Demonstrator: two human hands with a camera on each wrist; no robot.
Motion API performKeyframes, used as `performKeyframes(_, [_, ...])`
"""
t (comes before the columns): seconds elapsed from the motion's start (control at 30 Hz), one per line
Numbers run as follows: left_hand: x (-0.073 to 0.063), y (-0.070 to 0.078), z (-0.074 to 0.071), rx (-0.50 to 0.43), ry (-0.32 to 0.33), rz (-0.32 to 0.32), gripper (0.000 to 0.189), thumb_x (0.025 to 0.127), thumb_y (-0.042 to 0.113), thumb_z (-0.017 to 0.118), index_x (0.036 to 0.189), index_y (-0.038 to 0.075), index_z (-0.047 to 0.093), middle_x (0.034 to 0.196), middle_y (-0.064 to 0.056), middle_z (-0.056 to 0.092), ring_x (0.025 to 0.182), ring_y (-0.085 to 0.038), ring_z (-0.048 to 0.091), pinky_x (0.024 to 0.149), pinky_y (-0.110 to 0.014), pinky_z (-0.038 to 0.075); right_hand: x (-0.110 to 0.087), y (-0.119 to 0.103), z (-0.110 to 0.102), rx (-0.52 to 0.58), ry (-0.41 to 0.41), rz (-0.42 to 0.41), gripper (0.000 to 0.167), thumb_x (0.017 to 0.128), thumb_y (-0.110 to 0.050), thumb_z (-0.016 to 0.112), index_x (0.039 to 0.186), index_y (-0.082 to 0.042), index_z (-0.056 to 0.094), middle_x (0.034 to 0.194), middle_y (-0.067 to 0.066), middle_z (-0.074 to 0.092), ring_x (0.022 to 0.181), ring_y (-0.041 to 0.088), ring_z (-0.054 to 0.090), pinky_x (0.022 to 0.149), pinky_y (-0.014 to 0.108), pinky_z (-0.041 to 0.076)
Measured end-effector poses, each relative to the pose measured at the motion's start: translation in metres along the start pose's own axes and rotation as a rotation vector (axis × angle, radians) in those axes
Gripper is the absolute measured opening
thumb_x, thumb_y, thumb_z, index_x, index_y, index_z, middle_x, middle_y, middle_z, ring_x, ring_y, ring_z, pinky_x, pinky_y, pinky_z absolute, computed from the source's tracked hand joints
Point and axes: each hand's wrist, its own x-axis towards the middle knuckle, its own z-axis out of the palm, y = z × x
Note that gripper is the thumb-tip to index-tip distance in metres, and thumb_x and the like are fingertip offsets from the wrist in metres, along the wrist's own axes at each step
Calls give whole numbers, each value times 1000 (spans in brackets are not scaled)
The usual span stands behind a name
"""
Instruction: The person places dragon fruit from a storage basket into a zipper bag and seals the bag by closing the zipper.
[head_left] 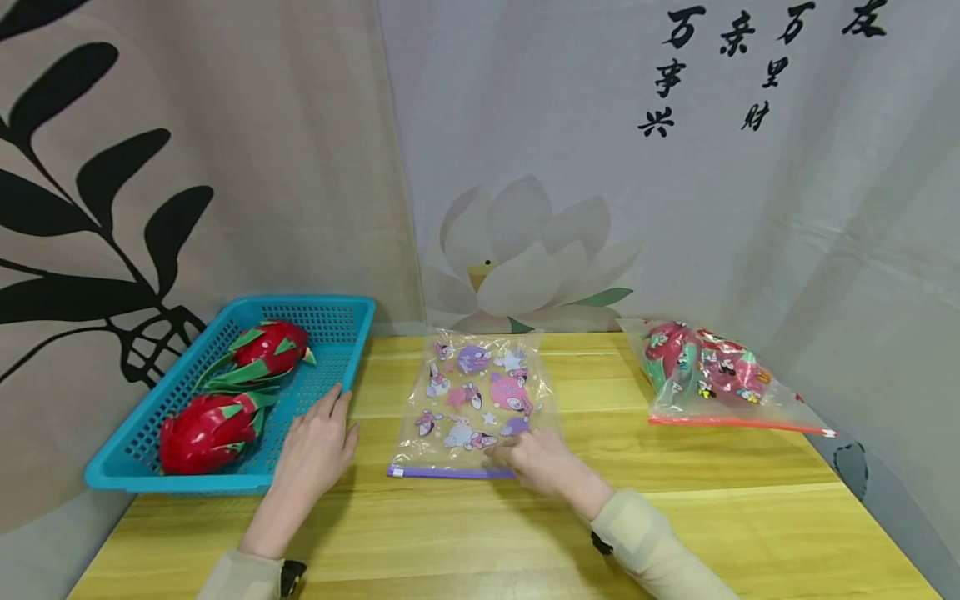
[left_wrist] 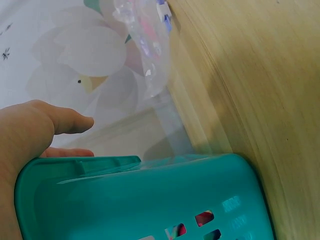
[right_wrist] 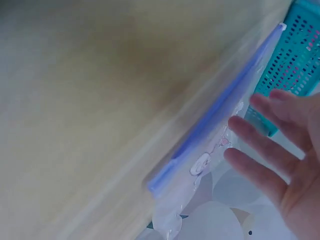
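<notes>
A blue perforated basket (head_left: 341,329) stands at the left of the table with two red dragon fruits (head_left: 210,433) in it, shiny with green-tipped scales. My left hand (head_left: 315,442) lies at the basket's right rim; in the left wrist view its thumb is extended and its other fingers are partly hidden behind the rim. A clear zip bag (head_left: 457,400), printed with purple and pink cartoon figures, lies flat at the middle with its purple zip strip toward me. Over that bag's lower right part is my right hand (head_left: 543,467), its fingers spread and holding nothing in the right wrist view.
Another printed zip bag (head_left: 720,383) with a red strip lies at the table's back right, bulging with something red and green inside. Behind the wooden table (head_left: 465,533) hangs a cloth (head_left: 525,108) with a lotus and black characters.
</notes>
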Motion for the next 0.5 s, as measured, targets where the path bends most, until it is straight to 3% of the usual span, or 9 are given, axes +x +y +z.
performKeyframes(0.07, [0,0,1,-3,-1,0,51,84,14,68,126,-9,53,136,-28,50,117,-45,54,87,-66,45,-1,0,-1,-32,-21,-9,24,84,-20,68,108,-19,71,103,-4,74,62,6,64,48,8,35])
performKeyframes(0.2, [1,-1,1,-1,5,7,51,84,14,69,126,-9,53,135,-28,51,116,-45,55,86,-64,46,-3,0,-2,-30,-85,8,26,79,-32,72,104,-22,72,104,-5,73,83,11,70,64,19,52])
performKeyframes(0.5, [2,1,-3,-1,-5,0,50,85,14,68,127,-9,53,136,-28,50,116,-45,55,88,-63,46,0,4,1,81,-104,29,19,78,-22,74,96,-17,75,96,-4,75,86,11,71,74,23,57])
